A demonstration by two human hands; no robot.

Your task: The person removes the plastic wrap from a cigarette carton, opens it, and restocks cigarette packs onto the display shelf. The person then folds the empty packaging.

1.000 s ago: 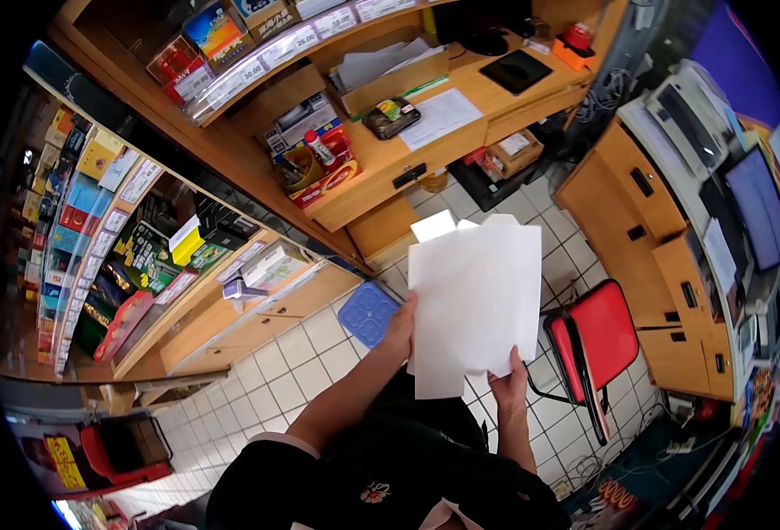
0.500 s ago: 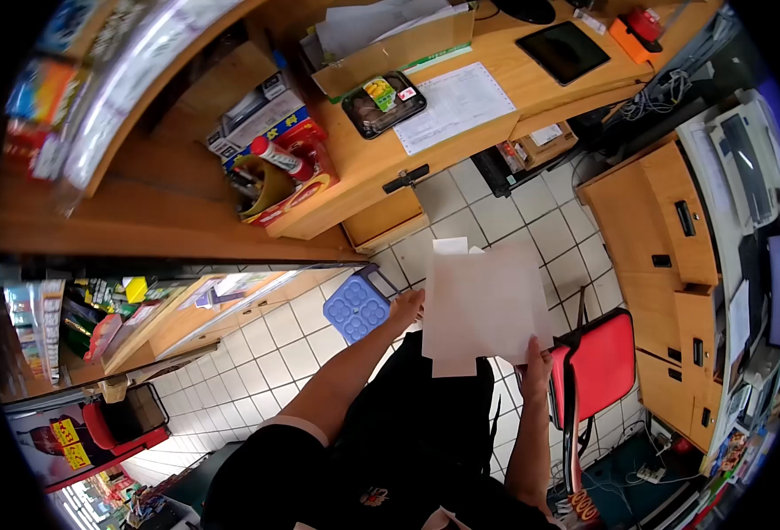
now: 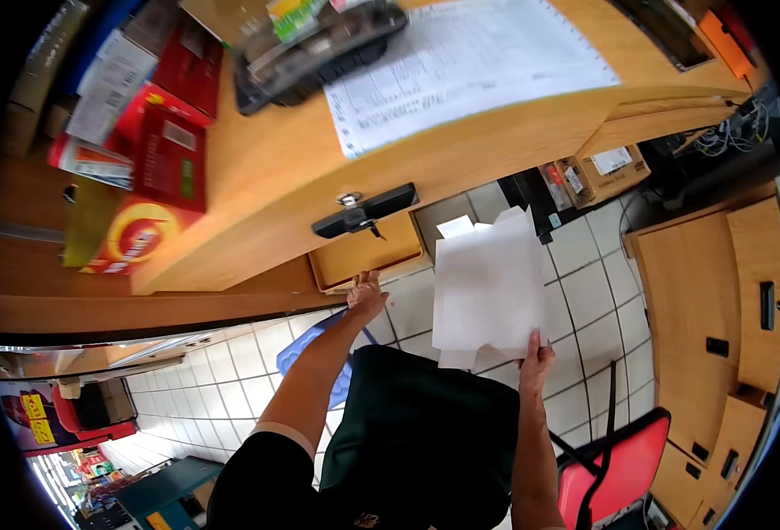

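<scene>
My right hand (image 3: 536, 360) pinches the lower right corner of a stack of white paper sheets (image 3: 487, 287), whose edges are uneven, with small flaps sticking up at the top. Off the paper, my left hand (image 3: 368, 295) is beside the near edge of a low wooden drawer or tray (image 3: 372, 253), its fingers partly spread and nothing seen in them. Whether it touches that edge cannot be made out. Above is the desk front (image 3: 275, 208) with a black handle (image 3: 365, 210) and a key in its lock.
On the desk lie a printed sheet (image 3: 469, 66), a black plastic food tray (image 3: 319, 53) and red boxes (image 3: 164, 159). A blue stool (image 3: 306, 349) is partly behind my left arm. A red chair (image 3: 615, 468) stands at the lower right, near wooden cabinets (image 3: 695, 309).
My left hand has let go of the paper and moved left to the low wooden drawer. The paper stays in my right hand. The view has moved closer to the desk.
</scene>
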